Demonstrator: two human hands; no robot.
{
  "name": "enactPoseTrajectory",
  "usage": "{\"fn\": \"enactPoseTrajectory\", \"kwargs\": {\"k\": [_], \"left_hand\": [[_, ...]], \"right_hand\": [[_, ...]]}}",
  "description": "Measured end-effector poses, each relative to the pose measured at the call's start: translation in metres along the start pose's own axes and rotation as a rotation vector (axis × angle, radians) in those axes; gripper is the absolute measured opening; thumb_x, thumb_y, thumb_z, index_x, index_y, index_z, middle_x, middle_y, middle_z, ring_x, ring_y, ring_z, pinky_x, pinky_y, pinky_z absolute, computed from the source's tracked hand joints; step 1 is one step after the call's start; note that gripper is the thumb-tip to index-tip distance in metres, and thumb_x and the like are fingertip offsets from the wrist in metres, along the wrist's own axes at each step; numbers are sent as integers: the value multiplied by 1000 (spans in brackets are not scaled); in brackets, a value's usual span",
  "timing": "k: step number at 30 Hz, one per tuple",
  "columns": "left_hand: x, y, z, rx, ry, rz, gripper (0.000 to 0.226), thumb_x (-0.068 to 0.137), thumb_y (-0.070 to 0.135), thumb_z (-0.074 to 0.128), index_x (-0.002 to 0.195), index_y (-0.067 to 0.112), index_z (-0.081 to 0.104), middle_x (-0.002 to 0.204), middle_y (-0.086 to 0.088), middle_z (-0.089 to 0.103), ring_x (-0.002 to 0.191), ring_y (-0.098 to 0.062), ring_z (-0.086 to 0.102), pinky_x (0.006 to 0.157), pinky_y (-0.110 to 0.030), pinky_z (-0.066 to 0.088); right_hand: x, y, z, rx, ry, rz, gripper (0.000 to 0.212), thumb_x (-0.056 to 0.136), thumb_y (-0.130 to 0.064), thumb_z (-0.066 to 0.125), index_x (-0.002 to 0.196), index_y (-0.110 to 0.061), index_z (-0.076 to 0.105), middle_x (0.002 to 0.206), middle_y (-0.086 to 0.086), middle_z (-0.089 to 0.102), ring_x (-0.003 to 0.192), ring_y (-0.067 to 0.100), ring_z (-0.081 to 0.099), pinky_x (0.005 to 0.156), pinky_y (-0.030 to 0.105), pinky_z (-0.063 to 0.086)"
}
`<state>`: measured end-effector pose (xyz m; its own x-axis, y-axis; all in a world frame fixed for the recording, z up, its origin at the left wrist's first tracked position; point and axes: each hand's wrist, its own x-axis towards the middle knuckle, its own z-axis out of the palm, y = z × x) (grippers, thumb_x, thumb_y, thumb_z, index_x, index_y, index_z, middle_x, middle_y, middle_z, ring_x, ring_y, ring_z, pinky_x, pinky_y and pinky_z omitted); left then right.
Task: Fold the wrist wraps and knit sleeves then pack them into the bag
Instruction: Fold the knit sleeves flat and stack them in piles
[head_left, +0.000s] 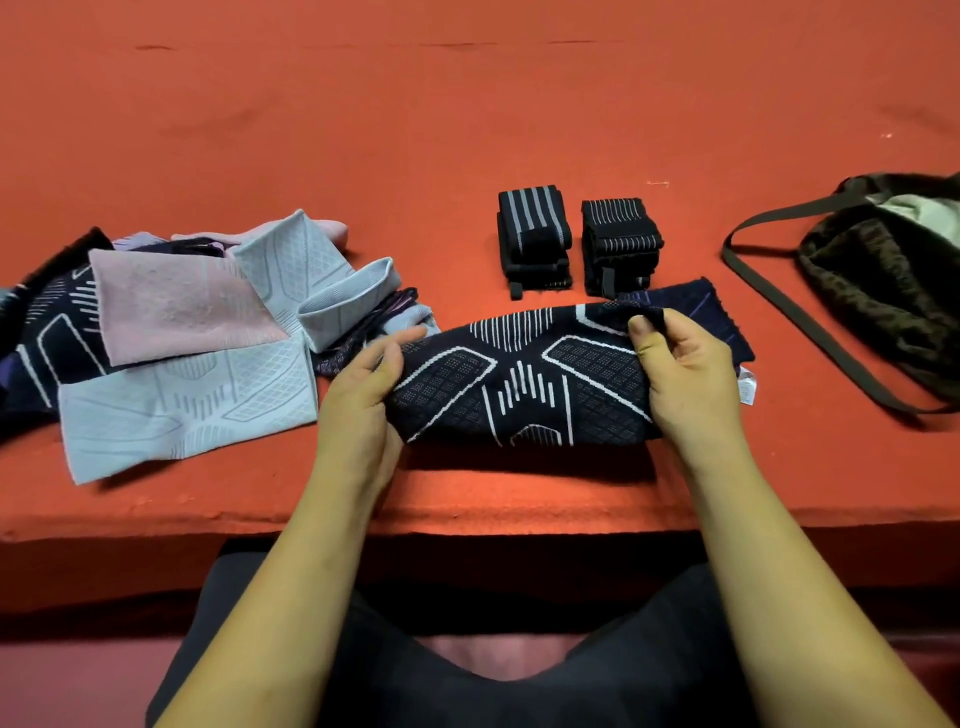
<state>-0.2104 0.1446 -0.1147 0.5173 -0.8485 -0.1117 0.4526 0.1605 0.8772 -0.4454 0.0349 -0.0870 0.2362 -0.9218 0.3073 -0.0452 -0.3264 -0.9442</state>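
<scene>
A dark navy knit sleeve (524, 379) with white line patterns lies across the near middle of the orange table. My left hand (363, 395) grips its left end, and my right hand (685, 369) pinches its right end, thumb on top of the fabric. The sleeve's far right part lies flat beyond my right hand. Two folded black wrist wraps stand just behind the sleeve: one with wide grey stripes (535, 239) and one with thin stripes (618, 244). A dark brown bag (883, 280) lies open at the right edge.
A loose pile of knit sleeves sits at the left: a pink one (176, 306), light blue ones (182, 410) and a dark patterned one (47, 338). The bag's long strap (795, 306) loops across the table. The table's front edge (467, 519) runs just below my wrists.
</scene>
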Motion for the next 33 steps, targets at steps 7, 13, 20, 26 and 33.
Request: {"fn": "enactPoseTrajectory", "kwargs": {"k": [7,13,20,26,33], "left_hand": [[0,8,-5,131,-174,-493,32,92,0,42,94,0,74,93,-17,73,74,-21,71,70,-29,60],[3,6,4,145,1,-179,42,85,-13,35,103,0,71,99,-20,74,82,-26,72,75,-32,61],[4,1,9,-192,61,-132,40,104,16,38,131,-9,54,127,-25,64,121,-35,60,107,-46,46],[-8,4,4,598,-137,158,42,85,-3,69,111,30,65,97,-1,74,92,-12,67,88,-29,53],[-5,1,-1,744,174,367,17,98,35,51,98,31,67,103,1,67,97,-12,62,93,-35,48]], "right_hand": [[1,-11,-17,-27,-178,-124,41,96,-5,57,91,-41,74,90,-23,72,88,-5,64,81,13,46],[3,5,-13,-148,-70,-42,22,98,-9,55,101,-25,70,92,-16,72,91,0,63,86,22,47],[-7,10,-1,-77,127,-55,21,104,-17,46,100,-22,66,90,-7,68,86,4,60,81,24,48],[2,0,4,-105,168,-67,26,105,-18,43,90,-30,60,85,-11,63,79,1,56,75,21,46],[2,11,6,-122,73,78,38,102,-31,47,78,-2,49,71,6,49,67,12,43,60,35,38]]}}
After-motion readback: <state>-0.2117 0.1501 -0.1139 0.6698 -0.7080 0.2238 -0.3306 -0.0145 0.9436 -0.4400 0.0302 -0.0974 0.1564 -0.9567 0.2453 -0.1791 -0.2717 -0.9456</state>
